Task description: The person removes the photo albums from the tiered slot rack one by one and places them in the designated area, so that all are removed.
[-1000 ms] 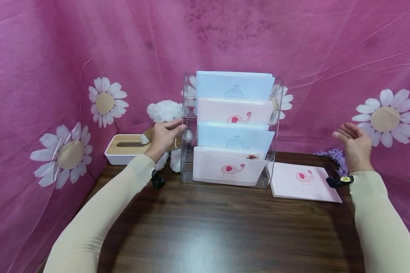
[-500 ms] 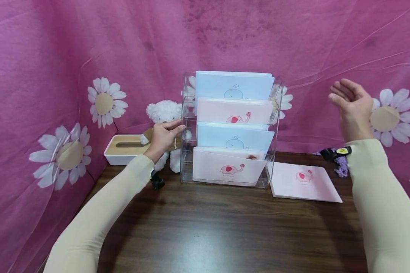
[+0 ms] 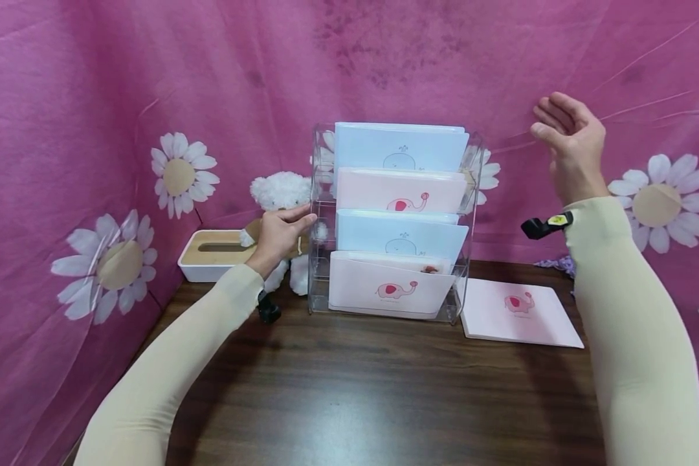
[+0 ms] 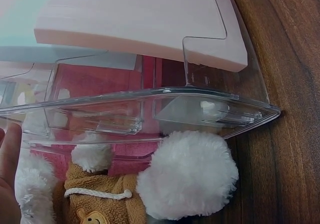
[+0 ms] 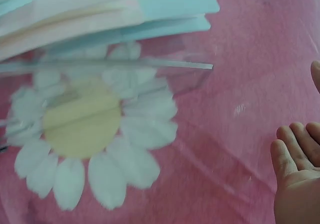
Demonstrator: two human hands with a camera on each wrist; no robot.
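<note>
A clear tiered file rack [image 3: 321, 259] stands on the table, holding pale blue and pink booklets in stepped rows. The lowest pink booklet [image 3: 387, 288] bears a red elephant drawing; a blue whale booklet [image 3: 399, 236] sits one tier above. My left hand [image 3: 278, 236] is at the rack's left side, straight fingertips and thumb touching its edge. In the left wrist view, part of that hand [image 4: 9, 176] shows beside the clear side panel [image 4: 165, 95]. My right hand [image 3: 573, 145] is raised in the air right of the rack, fingers loosely extended, with nothing in it.
A pink elephant booklet stack [image 3: 521, 314] lies on the table right of the rack. Purple flowers [image 3: 559, 264] are partly hidden behind my right arm. A white plush bear [image 3: 282, 189] and a wood-topped tissue box [image 3: 206, 264] stand left. Pink daisy-print cloth [image 3: 256, 97] hangs behind.
My right hand has risen from near the booklet stack, then moved left toward the rack's upper part. My left hand has stayed at the rack's side.
</note>
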